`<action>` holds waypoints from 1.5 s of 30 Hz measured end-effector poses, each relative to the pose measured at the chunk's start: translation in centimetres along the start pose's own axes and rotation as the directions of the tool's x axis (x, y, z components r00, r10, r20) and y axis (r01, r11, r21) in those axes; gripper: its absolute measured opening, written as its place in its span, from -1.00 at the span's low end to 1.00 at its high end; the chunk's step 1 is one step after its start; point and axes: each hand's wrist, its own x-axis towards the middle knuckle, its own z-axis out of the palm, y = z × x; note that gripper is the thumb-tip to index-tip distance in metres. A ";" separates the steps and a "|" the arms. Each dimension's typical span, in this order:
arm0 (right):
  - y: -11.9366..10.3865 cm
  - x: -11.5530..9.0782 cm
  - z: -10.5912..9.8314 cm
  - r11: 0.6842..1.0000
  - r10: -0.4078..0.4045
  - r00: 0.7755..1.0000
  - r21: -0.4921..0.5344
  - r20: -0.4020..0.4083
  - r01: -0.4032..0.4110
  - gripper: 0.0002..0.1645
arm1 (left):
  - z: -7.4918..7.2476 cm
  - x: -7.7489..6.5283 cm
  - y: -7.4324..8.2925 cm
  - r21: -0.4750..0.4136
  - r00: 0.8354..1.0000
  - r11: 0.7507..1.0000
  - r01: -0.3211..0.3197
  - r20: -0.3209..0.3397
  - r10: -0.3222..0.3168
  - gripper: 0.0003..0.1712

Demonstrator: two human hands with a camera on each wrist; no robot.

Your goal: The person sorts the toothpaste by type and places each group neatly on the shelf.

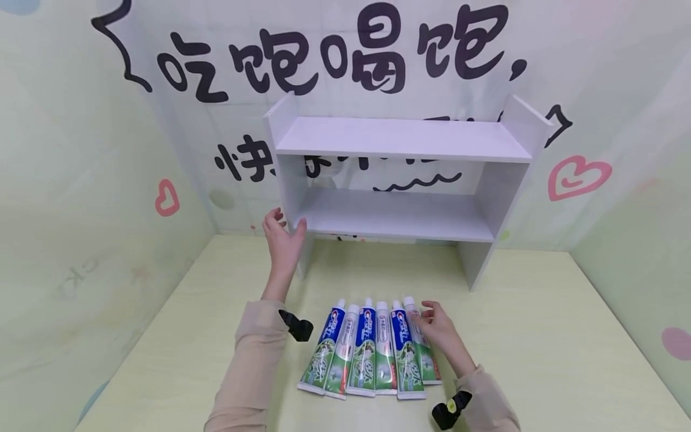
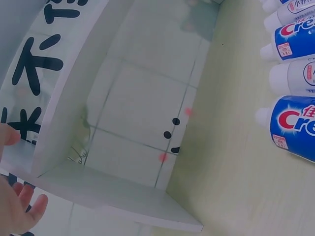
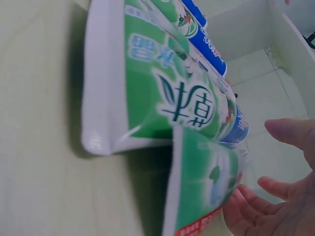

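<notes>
Several toothpaste tubes lie side by side in a row, caps toward the white shelf (image 1: 399,219). Blue-and-green Crest tubes (image 1: 364,348) alternate with white-and-green tubes (image 1: 385,354). At the shelf's left side panel is my left hand (image 1: 283,243); its thumb lies on the inner side, its loosely bent fingers outside, with a gap visible beside the panel. My right hand (image 1: 439,330) is beside the rightmost white-and-green tube (image 3: 206,177), thumb and fingers spread apart. In the right wrist view its fingers (image 3: 251,201) are close against that tube's side; contact is hard to tell.
The two-tier shelf stands on the pale wooden table (image 1: 540,336) against a printed wall (image 1: 345,102) with black characters. A side wall rises at left and right. Black wrist cameras (image 1: 296,326) are strapped at both sleeves.
</notes>
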 end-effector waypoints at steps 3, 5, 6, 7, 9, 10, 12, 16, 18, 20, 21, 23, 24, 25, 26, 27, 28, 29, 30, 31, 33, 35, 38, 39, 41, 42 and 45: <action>0.3 -0.1 0.3 1.000 0.005 1.000 0.008 -0.002 -0.005 -0.29 | 0.1 0.4 -0.2 -0.017 1.000 0.999 0.027 0.015 -0.027 -0.29; 0.5 -0.1 0.5 1.000 0.002 1.000 0.009 -0.010 -0.002 -0.29 | 0.1 0.6 -0.4 -0.029 0.999 0.999 0.044 0.020 -0.043 -0.30; 0.6 -0.2 0.6 1.000 0.001 1.000 0.009 -0.016 -0.001 -0.30 | 0.1 0.7 -0.4 -0.032 0.999 0.998 0.049 0.023 -0.048 -0.32; 0.6 -0.2 0.7 1.000 -0.001 1.000 0.013 -0.021 0.001 -0.30 | 0.1 0.8 -0.5 -0.035 0.998 0.998 0.054 0.026 -0.053 -0.33; 0.6 -0.3 0.9 1.000 -0.008 1.000 0.009 -0.027 0.008 -0.30 | 0.2 1.0 -0.6 -0.029 0.997 0.997 0.065 0.034 -0.064 -0.36; 0.6 -0.3 1.0 1.000 -0.011 1.000 0.004 -0.028 0.011 -0.29 | 0.2 1.1 -0.7 -0.023 0.997 0.997 0.070 0.035 -0.069 -0.37; 0.5 -0.3 1.1 1.000 -0.010 1.000 -0.006 -0.028 0.009 -0.30 | 0.2 1.3 -1.0 -0.012 0.996 0.996 0.084 0.044 -0.083 -0.40; 0.5 -0.4 1.3 1.000 -0.004 1.000 -0.030 -0.025 0.003 -0.33 | 0.2 1.6 -1.5 -0.009 0.990 0.992 0.128 0.062 -0.128 -0.42; 0.5 -0.4 1.3 0.999 0.002 1.000 -0.042 -0.019 -0.003 -0.35 | 0.2 1.7 -1.8 -0.018 0.987 0.989 0.147 0.068 -0.146 -0.42; 0.5 -0.4 1.4 0.998 0.012 1.000 -0.056 -0.011 -0.012 -0.35 | 0.2 1.8 -2.0 -0.023 0.985 0.987 0.157 0.070 -0.155 -0.44; 0.5 -0.5 1.4 0.998 0.014 1.000 -0.069 -0.007 -0.014 -0.35 | 0.2 1.9 -2.1 -0.025 0.985 0.987 0.159 0.070 -0.157 -0.45; 0.4 -0.6 1.4 0.996 0.023 1.000 -0.082 -0.001 -0.023 -0.37 | 0.2 2.0 -2.3 -0.029 0.985 0.986 0.162 0.071 -0.160 -0.46; 0.4 -0.6 1.4 0.995 0.028 1.000 -0.093 0.001 -0.028 -0.39 | 0.2 2.1 -2.4 -0.031 0.984 0.986 0.165 0.073 -0.162 -0.47; 0.3 -0.7 1.4 0.994 0.031 1.000 -0.102 0.004 -0.031 -0.42 | 0.2 2.1 -2.5 -0.039 0.983 0.985 0.170 0.076 -0.167 -0.48; 0.1 -0.9 1.4 0.993 0.034 0.999 -0.112 0.007 -0.033 -0.45 | 0.2 2.2 -2.5 -0.052 0.982 0.983 0.177 0.076 -0.173 -0.49; 0.0 -1.0 1.4 0.992 0.038 0.999 -0.119 0.006 -0.037 -0.48 | 0.2 2.2 -2.6 -0.071 0.980 0.980 0.187 0.076 -0.182 -0.50; -0.1 -1.1 1.4 0.991 0.043 0.999 -0.124 0.007 -0.042 -0.52 | 0.1 2.3 -2.6 -0.088 0.979 0.977 0.194 0.074 -0.188 -0.51; -0.2 -1.2 1.4 0.990 0.047 0.999 -0.132 0.006 -0.046 -0.56 | 0.1 2.3 -2.7 -0.105 0.978 0.973 0.203 0.069 -0.197 -0.53; -0.3 -1.2 1.4 0.989 0.049 0.999 -0.142 0.004 -0.048 -0.59 | 0.1 2.4 -2.7 -0.121 0.977 0.970 0.209 0.063 -0.203 -0.54; -0.4 -1.3 1.3 0.988 0.047 0.999 -0.148 0.002 -0.047 -0.61 | 0.2 2.5 -2.8 -0.134 0.977 0.968 0.212 0.056 -0.207 -0.55; -0.4 -1.4 1.3 0.987 0.049 0.999 -0.156 -0.004 -0.049 -0.64 | 0.2 2.5 -2.9 -0.150 0.977 0.966 0.213 0.046 -0.208 -0.55; -0.4 -1.4 1.2 0.985 0.042 0.999 -0.166 -0.004 -0.042 -0.66 | 0.4 2.6 -3.0 -0.150 0.978 0.966 0.209 0.039 -0.206 -0.56; -0.4 -1.5 1.0 0.982 0.051 0.999 -0.183 -0.004 -0.051 -0.67 | 0.6 2.7 -3.1 -0.153 0.978 0.966 0.210 0.048 -0.205 -0.57; -0.4 -1.5 0.9 0.980 0.052 0.999 -0.191 -0.003 -0.051 -0.67 | 0.7 2.7 -3.1 -0.153 0.978 0.966 0.210 0.053 -0.204 -0.57; -0.4 -1.5 0.7 0.977 0.064 0.998 -0.203 -0.005 -0.064 -0.67 | 0.9 2.8 -3.1 -0.157 0.979 0.966 0.204 0.059 -0.197 -0.59; -0.4 -1.5 0.6 0.976 0.072 0.997 -0.206 -0.007 -0.072 -0.67 | 1.0 2.9 -3.1 -0.155 0.980 0.968 0.196 0.060 -0.188 -0.60; -0.3 -1.3 0.2 0.977 0.084 0.996 -0.195 -0.015 -0.085 -0.66 | 1.3 2.9 -3.0 -0.149 0.989 0.978 0.145 0.038 -0.140 -0.64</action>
